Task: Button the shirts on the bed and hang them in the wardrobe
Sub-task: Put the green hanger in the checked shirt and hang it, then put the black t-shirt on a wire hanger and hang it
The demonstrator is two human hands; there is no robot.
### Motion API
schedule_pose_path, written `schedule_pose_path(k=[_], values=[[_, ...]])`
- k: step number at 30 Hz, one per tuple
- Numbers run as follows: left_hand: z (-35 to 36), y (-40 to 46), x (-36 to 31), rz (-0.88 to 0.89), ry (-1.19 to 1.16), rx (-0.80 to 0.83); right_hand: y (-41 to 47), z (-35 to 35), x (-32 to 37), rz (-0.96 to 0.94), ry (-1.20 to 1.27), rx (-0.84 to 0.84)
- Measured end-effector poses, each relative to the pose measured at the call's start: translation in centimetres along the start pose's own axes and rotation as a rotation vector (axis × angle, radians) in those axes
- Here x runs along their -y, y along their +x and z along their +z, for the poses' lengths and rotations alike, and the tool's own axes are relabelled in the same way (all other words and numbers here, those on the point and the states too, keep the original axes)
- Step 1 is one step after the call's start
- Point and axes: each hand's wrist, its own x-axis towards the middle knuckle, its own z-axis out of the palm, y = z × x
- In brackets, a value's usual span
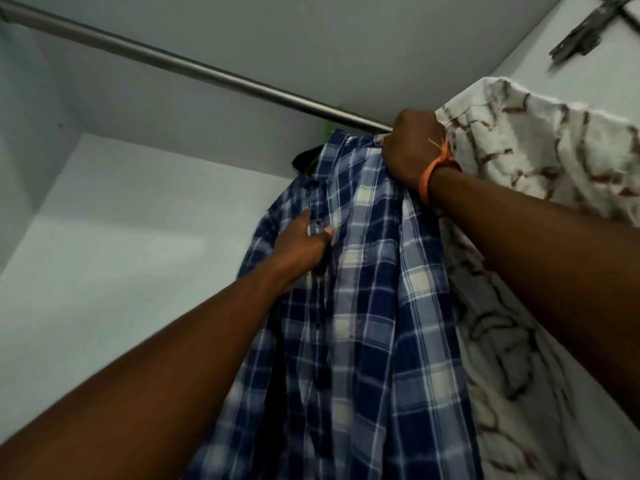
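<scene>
A blue and white plaid shirt (363, 306) hangs inside the wardrobe under the metal rail (180, 62), on a green hanger (320, 152) that shows only at the collar. My right hand (412, 150), with an orange thread at the wrist, grips the top of the shirt at the shoulder, right under the rail. My left hand (304, 244) pinches the shirt's front fabric near the chest pocket, thumb on the cloth. The placket buttons look fastened lower down.
A white shirt with a brown print (512, 174) hangs to the right, touching the plaid one. White wardrobe walls (121, 220) enclose the left and back. A metal hinge (585, 32) sits at the top right.
</scene>
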Motion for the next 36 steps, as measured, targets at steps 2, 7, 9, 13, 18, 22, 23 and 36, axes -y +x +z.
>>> schedule_pose_path(k=[2, 7, 9, 13, 18, 22, 23, 36], values=[[0.5, -0.3, -0.2, 0.011, -0.026, 0.005, -0.7, -0.3, -0.7, -0.004, -0.009, -0.012], [1.5, -1.9, -1.5, 0.045, 0.027, 0.048, -2.5, -2.3, -3.0, -0.004, -0.008, -0.025], [1.7, -2.6, -2.2, 0.04, 0.026, 0.056, -3.3, -3.3, -3.9, -0.006, -0.015, 0.006], [2.4, -4.6, -3.9, 0.025, 0.026, 0.069, -4.3, -5.2, -4.9, -0.001, 0.013, 0.065], [3.6, -8.4, -7.3, -0.008, 0.004, 0.088, -6.3, -8.0, -4.4, 0.033, 0.08, 0.091], [4.3, -12.6, -9.8, -0.105, -0.016, 0.08, -9.8, -11.6, -4.3, 0.026, 0.089, 0.133], [4.6, -13.9, -10.5, -0.146, -0.026, 0.081, -10.8, -12.6, -4.4, 0.032, 0.095, 0.135], [3.9, -38.7, -12.3, -0.503, 0.003, 0.003, -33.5, -23.3, -2.7, 0.088, 0.204, 0.285]])
